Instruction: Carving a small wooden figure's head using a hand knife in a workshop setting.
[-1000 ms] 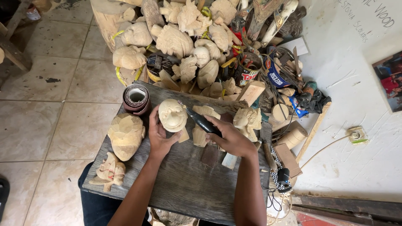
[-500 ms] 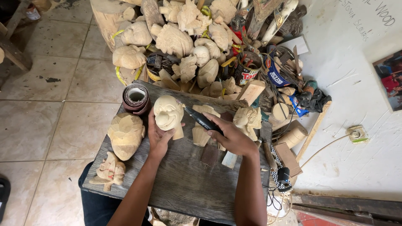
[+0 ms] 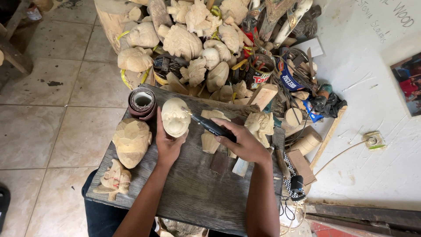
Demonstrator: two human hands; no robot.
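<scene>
Holding a pale carved wooden mask upright near the far edge of the dark wooden board, the left hand wraps its fingers round the mask's lower rim from behind, closed firmly on it. The right hand is closed round a black handheld rotary tool, whose thin tip meets the mask's right cheek.

The main hazard, as I judge it, is the tip skating off the curved cheek: the mask rests only in one palm, not clamped, so a catch in the grain could twist it and gouge the face or run the bit toward the left thumb, which sits just beside the working spot. Too much pressure could also dig a pit into soft, light wood that cannot be filled back in.

A roll of sandpaper stands on end at the far left corner, just beside the mask; a jolt of the left elbow could knock it off the edge. A larger roughed-out mask lies near the left edge, and a small carved face sits at the near left corner, partly overhanging, so a shove of the board might drop it. Small wooden blocks lie under the right wrist and could roll, unsettling the tool hand. A cable hangs off the right edge; whether it belongs to the tool I cannot tell, but snagging it could jerk things.
</scene>
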